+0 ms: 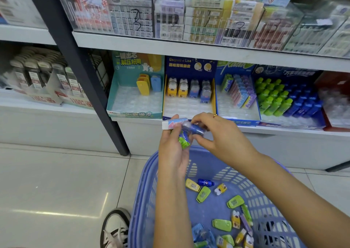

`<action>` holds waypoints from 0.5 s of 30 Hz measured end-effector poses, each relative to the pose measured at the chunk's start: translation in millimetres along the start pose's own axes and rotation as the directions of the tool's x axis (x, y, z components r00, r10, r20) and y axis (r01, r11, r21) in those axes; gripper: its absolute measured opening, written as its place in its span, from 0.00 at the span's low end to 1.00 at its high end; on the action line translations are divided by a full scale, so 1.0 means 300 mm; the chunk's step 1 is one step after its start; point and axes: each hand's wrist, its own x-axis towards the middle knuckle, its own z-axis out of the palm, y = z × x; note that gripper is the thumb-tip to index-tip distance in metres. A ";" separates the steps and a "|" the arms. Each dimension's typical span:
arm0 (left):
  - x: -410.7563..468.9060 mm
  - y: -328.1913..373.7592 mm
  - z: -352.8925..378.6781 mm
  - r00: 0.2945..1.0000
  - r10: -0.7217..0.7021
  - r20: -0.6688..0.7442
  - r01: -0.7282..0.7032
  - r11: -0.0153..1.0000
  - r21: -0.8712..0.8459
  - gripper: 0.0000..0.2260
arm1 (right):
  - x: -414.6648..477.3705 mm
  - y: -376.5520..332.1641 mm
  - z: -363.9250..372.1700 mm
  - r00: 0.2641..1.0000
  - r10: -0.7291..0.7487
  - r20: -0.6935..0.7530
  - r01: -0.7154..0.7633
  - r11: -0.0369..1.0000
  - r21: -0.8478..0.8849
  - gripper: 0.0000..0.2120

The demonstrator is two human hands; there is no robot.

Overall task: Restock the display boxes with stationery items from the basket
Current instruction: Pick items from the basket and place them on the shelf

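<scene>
My left hand [173, 153] grips a small bundle of erasers above the basket: a pink-sleeved white eraser [171, 123] on top and a green-wrapped one [183, 141] below. My right hand [217, 134] pinches a blue bottle-shaped item [194, 129] against that bundle. The blue plastic basket [144, 200] sits on the floor below, with several loose green, yellow and blue stationery pieces [221, 206] inside. On the lower shelf stand display boxes: a teal box [135, 113], a dark blue box with yellow and blue animal-shaped items [189, 88], a box of stick erasers [238, 92] and a box of green and blue bottles [284, 94].
A dark metal shelf post [85, 77] slants down to the floor left of the boxes. The upper shelf [189, 45] holds clear acrylic bins of packaged goods. My shoe [115, 227] stands on the tiled floor beside the basket. A red box [335, 100] sits far right.
</scene>
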 end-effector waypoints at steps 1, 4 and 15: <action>0.000 -0.005 0.005 1.000 0.009 0.000 -0.009 1.000 0.029 0.09 | 0.009 0.001 0.002 1.000 0.006 0.001 -0.006 0.999 -0.049 0.12; 0.007 -0.013 0.008 0.999 0.053 -0.005 -0.053 0.996 0.078 0.08 | 0.061 0.026 0.000 0.997 0.080 -0.017 -0.080 0.997 -0.007 0.10; 0.019 0.003 -0.039 0.998 0.065 0.028 -0.070 0.842 0.535 0.04 | 0.357 0.186 -0.011 0.955 0.226 -0.191 -0.163 0.941 0.298 0.11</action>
